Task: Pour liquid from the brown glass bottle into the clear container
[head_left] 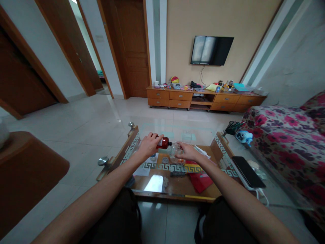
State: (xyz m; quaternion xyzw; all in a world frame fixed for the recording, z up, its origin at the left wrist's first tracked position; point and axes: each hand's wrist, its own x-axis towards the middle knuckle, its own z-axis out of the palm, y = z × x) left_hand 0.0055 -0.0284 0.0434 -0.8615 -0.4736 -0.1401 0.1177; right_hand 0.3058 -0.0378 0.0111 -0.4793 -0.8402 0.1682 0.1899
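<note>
Left hand [149,144] is gripping a brown bottle [164,142], tipping it sideways, mouth pointing right. Right hand [186,151] is curling around a small clear glass [176,149] just beside the mouth, over the glass desk [203,135].

1. A home living room: a wall-mounted television [211,50] hangs far beyond the hands, above a low wooden cabinet [204,99].
2. A floral sofa [286,132] stands right of them, wooden doors [132,47] off left.

Lighting: soft daylight, moderately dim, entering from the doorway at upper left. Glare: pale reflections on the floor [96,118], the glass table [162,127] and the television [211,50]. Shadows: faint. Distortion: strong wide-angle bending at edges. Focus: small distant items soft.
</note>
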